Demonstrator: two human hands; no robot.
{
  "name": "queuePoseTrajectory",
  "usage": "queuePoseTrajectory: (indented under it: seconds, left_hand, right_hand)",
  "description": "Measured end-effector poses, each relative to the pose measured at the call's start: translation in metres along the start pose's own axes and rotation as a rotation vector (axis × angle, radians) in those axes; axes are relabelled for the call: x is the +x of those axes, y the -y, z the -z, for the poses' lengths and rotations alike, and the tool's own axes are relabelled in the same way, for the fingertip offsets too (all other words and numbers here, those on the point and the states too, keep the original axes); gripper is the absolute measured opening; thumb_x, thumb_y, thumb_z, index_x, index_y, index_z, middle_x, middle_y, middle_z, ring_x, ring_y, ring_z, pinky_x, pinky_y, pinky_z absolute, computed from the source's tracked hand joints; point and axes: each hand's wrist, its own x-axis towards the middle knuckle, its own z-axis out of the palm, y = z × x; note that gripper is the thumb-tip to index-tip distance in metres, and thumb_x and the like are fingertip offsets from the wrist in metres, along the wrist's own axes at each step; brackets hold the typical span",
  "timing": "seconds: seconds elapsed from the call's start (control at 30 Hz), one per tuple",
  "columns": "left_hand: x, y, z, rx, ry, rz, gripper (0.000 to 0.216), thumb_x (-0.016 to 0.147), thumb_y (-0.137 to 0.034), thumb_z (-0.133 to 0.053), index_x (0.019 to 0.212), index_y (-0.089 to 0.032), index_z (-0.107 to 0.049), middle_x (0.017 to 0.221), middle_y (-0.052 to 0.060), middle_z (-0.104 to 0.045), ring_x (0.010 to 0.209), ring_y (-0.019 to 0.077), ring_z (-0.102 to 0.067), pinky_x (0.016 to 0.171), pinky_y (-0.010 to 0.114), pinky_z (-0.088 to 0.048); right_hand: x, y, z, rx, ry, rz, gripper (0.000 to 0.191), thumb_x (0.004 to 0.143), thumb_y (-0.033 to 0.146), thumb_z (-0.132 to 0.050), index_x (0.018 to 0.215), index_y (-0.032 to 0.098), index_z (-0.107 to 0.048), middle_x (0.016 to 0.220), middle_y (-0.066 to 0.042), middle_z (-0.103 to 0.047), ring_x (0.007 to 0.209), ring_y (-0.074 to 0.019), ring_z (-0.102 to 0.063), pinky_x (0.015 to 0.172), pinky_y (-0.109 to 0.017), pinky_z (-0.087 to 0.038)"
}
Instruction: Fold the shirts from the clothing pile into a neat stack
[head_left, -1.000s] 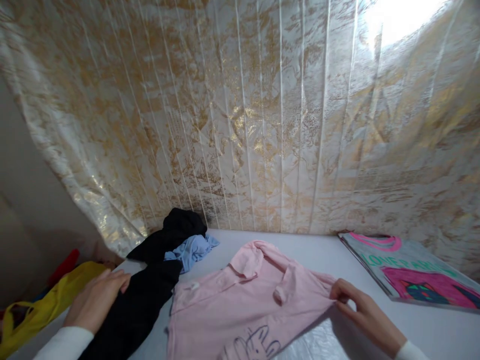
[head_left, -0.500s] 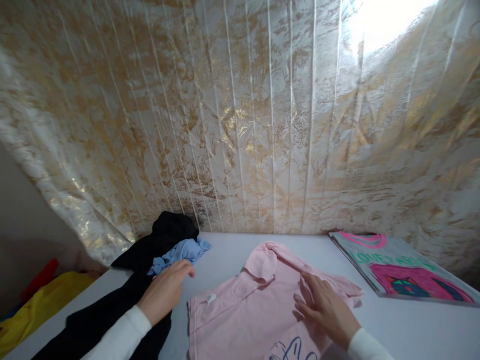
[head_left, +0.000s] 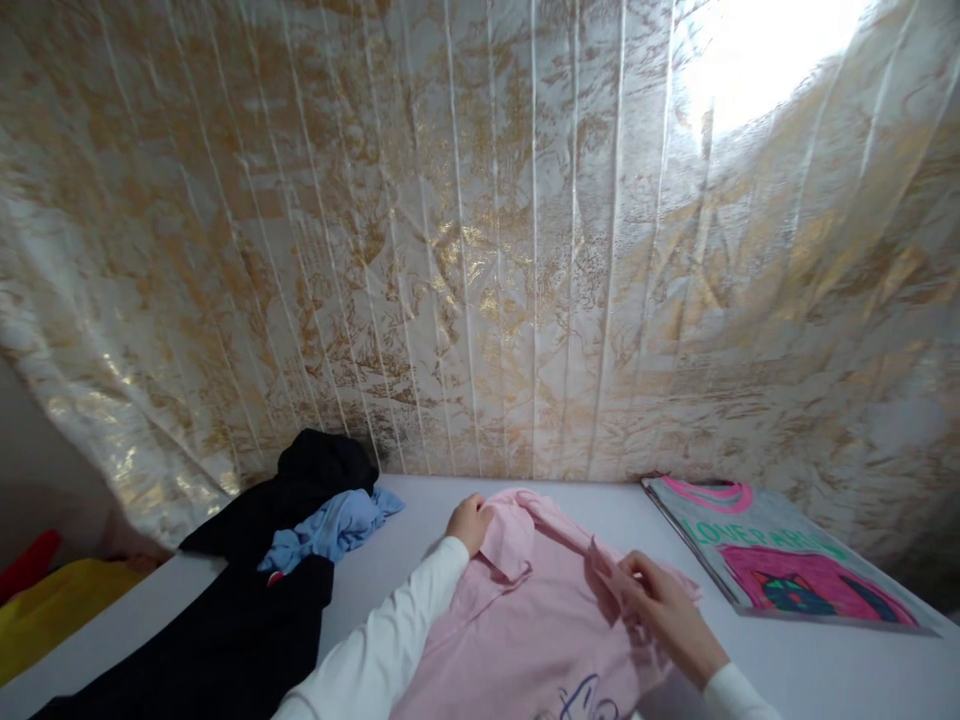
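Landmark: pink shirt (head_left: 525, 620), lying flat on the white table (head_left: 420, 545), collar toward the far wall; a dark blue drawing shows at its near edge, cut off by the frame.
L. hand (head_left: 469, 522): at the shirt's far-left corner, fingers curled shut on the collar flap; white sleeve runs back along the shirt's left side.
R. hand (head_left: 660, 610): on the shirt's right shoulder/sleeve area, thumb and fingertips pinched closed on a raised fold of the pink fabric; white cuff visible at the wrist.
Shirt state: collar and right sleeve rumpled, body approx. smooth; both hands touch it, neither lifts it clear of the table.
Blue garment (head_left: 330, 525): crumpled, left of the shirt, near the L. hand but apart from it; rests on the black cloth.
Black garment (head_left: 247, 610): long heap further left of the shirt, stretching from the wall to the near table edge.
Grey printed T-shirt (head_left: 780, 565): folded flat, right of the pink shirt, pink neckline, green lettering, magenta picture; apart from the R. hand.
Yellow cloth (head_left: 52, 615) & red item (head_left: 26, 562): far left of the shirt, beyond the black garment, off the table edge; details n/a.
Curtain (head_left: 480, 250): white-and-gold, pleated, hangs behind the shirt; bright light patch upper right.
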Motion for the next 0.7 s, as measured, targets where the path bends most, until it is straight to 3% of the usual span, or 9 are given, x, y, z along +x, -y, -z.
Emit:
queuePoseTrajectory:
  seconds: [0.07, 0.17, 0.27, 0.33, 0.47, 0.53, 0.6, 0.63, 0.7]
  left_hand:
    - [0.004, 0.001, 0.011, -0.112, -0.126, -0.017, 0.015, 0.086, -0.027, -0.047, 0.081, -0.016, -0.055, 0.075, 0.001, -0.060, 0.072, 0.0147, -0.057, 0.068, 0.027, -0.042]
    - [0.007, 0.005, 0.042, -0.256, -0.250, -0.039, 0.023, 0.082, -0.032, -0.041, 0.094, -0.015, -0.053, 0.078, 0.002, -0.061, 0.071, 0.0163, -0.057, 0.062, 0.024, -0.041]
    - [0.005, 0.006, 0.078, -0.347, -0.270, -0.083, 0.035, 0.076, -0.040, -0.043, 0.096, -0.014, -0.056, 0.080, 0.003, -0.062, 0.070, 0.0177, -0.057, 0.060, 0.024, -0.041]
    - [0.001, 0.005, 0.099, -0.375, -0.235, -0.124, 0.039, 0.071, -0.044, -0.048, 0.093, -0.014, -0.060, 0.082, 0.004, -0.064, 0.073, 0.0189, -0.058, 0.062, 0.024, -0.041]
    - [-0.008, -0.004, 0.126, -0.380, -0.129, -0.162, 0.033, 0.065, -0.044, -0.057, 0.079, -0.015, -0.065, 0.074, 0.003, -0.065, 0.072, 0.0195, -0.057, 0.063, 0.024, -0.041]
    - [-0.018, -0.014, 0.125, -0.379, -0.103, -0.167, 0.031, 0.066, -0.044, -0.058, 0.074, -0.015, -0.064, 0.068, 0.001, -0.063, 0.067, 0.0178, -0.055, 0.061, 0.024, -0.039]
    - [-0.037, -0.030, 0.112, -0.390, -0.018, -0.177, 0.031, 0.069, -0.044, -0.058, 0.075, -0.014, -0.064, 0.065, -0.001, -0.060, 0.062, 0.0153, -0.053, 0.058, 0.022, -0.038]
    - [-0.050, -0.040, 0.102, -0.400, 0.060, -0.187, 0.031, 0.071, -0.043, -0.057, 0.078, -0.014, -0.064, 0.065, -0.001, -0.060, 0.060, 0.0142, -0.052, 0.056, 0.022, -0.037]
    - [-0.083, -0.063, 0.079, -0.460, 0.391, -0.195, 0.029, 0.076, -0.038, -0.055, 0.087, -0.013, -0.065, 0.072, 0.000, -0.062, 0.062, 0.0129, -0.052, 0.056, 0.021, -0.036]
  right_hand:
    - [0.008, -0.002, 0.026, 0.295, -0.086, -0.116, 0.016, 0.064, 0.034, -0.057, 0.063, 0.023, -0.046, 0.053, 0.006, -0.049, 0.051, -0.0137, -0.049, 0.051, -0.026, -0.042]
    - [0.017, -0.004, 0.065, 0.629, -0.270, -0.217, 0.026, 0.050, 0.028, -0.069, 0.057, 0.023, -0.045, 0.053, 0.007, -0.049, 0.052, -0.0121, -0.051, 0.053, -0.025, -0.047]
    - [0.020, -0.008, 0.090, 0.791, -0.335, -0.276, 0.034, 0.042, 0.025, -0.075, 0.052, 0.023, -0.043, 0.056, 0.005, -0.054, 0.054, -0.0130, -0.055, 0.055, -0.026, -0.051]
    - [0.021, -0.011, 0.097, 0.801, -0.319, -0.288, 0.033, 0.041, 0.025, -0.077, 0.054, 0.023, -0.047, 0.060, 0.004, -0.058, 0.060, -0.0140, -0.059, 0.064, -0.028, -0.053]
    - [0.018, -0.001, 0.083, 0.633, -0.252, -0.274, 0.031, 0.046, 0.033, -0.078, 0.068, 0.023, -0.058, 0.078, -0.002, -0.067, 0.081, -0.0212, -0.063, 0.078, -0.035, -0.052]
    - [0.013, 0.016, 0.063, 0.528, -0.159, -0.240, 0.032, 0.053, 0.038, -0.076, 0.076, 0.021, -0.061, 0.088, -0.006, -0.068, 0.089, -0.0241, -0.063, 0.077, -0.036, -0.050]
    - [0.007, 0.038, 0.038, 0.478, 0.038, -0.203, 0.035, 0.064, 0.044, -0.071, 0.089, 0.021, -0.062, 0.099, -0.007, -0.067, 0.094, -0.0243, -0.062, 0.076, -0.035, -0.049]
    - [0.003, 0.049, 0.024, 0.481, 0.159, -0.200, 0.038, 0.067, 0.047, -0.068, 0.095, 0.022, -0.061, 0.105, -0.008, -0.065, 0.095, -0.0243, -0.062, 0.074, -0.035, -0.049]
    - [-0.003, 0.068, -0.002, 0.554, 0.322, -0.216, 0.043, 0.072, 0.051, -0.063, 0.103, 0.023, -0.058, 0.112, -0.008, -0.062, 0.094, -0.0235, -0.062, 0.068, -0.033, -0.049]
